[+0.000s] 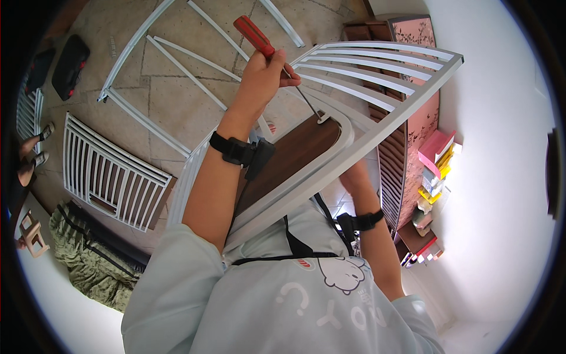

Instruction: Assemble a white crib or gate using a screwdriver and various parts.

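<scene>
Beige tiled floor (177, 100), white wall (501, 177), a pink patterned cabinet (421, 112), and a green sofa (88, 265) at lower left.

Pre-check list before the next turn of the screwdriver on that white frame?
1. Left hand gripping the red-handled screwdriver: ok.
2. Screwdriver tip seated at the bracket on the curved rail: looks ok; the screw head is too small to tell.
3. Right hand steadying the white slatted frame from beneath: partly hidden, cannot tell grip.
4. Frame resting steady against the body: cannot tell.
5. Other frame parts on the floor lie apart from the work: ok.
</scene>
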{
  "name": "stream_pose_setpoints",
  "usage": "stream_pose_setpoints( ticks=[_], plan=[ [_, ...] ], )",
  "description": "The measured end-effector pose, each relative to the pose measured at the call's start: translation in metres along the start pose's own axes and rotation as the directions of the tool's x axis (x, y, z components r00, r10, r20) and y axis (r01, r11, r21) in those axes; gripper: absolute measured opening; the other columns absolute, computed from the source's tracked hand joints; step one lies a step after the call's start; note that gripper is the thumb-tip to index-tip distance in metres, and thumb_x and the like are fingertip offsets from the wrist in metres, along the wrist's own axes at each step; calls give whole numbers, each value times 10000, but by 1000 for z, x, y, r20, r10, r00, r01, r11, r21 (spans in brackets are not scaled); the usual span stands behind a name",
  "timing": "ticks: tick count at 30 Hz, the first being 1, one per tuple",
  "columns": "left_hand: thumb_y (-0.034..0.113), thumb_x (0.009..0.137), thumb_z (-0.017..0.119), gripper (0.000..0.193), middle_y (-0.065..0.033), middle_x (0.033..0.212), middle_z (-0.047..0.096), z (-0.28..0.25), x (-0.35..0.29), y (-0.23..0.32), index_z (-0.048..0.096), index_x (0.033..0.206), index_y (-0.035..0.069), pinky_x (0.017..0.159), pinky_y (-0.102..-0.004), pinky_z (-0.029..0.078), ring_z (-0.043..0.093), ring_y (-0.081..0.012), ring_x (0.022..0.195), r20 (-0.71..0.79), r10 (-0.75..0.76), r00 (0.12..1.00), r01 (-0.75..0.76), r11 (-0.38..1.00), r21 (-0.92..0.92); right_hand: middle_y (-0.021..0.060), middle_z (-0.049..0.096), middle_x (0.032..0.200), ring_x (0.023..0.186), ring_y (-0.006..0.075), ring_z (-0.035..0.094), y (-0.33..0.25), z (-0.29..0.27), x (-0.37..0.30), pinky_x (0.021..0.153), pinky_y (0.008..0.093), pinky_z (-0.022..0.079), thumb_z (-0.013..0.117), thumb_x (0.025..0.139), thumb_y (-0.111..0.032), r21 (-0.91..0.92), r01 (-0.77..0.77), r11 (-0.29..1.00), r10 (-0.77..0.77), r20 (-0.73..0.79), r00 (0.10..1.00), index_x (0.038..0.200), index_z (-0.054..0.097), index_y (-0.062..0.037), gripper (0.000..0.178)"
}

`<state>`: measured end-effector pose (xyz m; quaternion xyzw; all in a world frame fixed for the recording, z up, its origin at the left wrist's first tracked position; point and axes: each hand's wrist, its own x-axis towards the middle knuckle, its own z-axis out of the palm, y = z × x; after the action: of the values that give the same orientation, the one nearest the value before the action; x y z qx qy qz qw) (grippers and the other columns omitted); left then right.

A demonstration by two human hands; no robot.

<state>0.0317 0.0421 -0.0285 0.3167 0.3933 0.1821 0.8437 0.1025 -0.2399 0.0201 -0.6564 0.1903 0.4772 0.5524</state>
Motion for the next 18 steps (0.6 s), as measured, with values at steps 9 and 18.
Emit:
stream_pose_setpoints(
  ticks=[9,18],
  plan=[
    [277,958,632,291,-85,790,605,24,-13,0,495,1025,28,462,-259,493,673,-174,608,-195,125,973,-92,981,170,-56,459,672,543,7,350,-140,-14,-40,487,179,255,607,945,-112,-444,503,741,-650,-288,703,1009,646,-39,104],
    [221,945,649,273,-79,768,577,24,-2,-9,494,989,0,517,-252,543,665,-168,606,-218,118,969,-98,990,98,-41,449,678,585,32,348,-206,115,25,527,223,290,670,902,-211,-689,634,352,-502,433,749,1031,695,-14,237]
  ],
)
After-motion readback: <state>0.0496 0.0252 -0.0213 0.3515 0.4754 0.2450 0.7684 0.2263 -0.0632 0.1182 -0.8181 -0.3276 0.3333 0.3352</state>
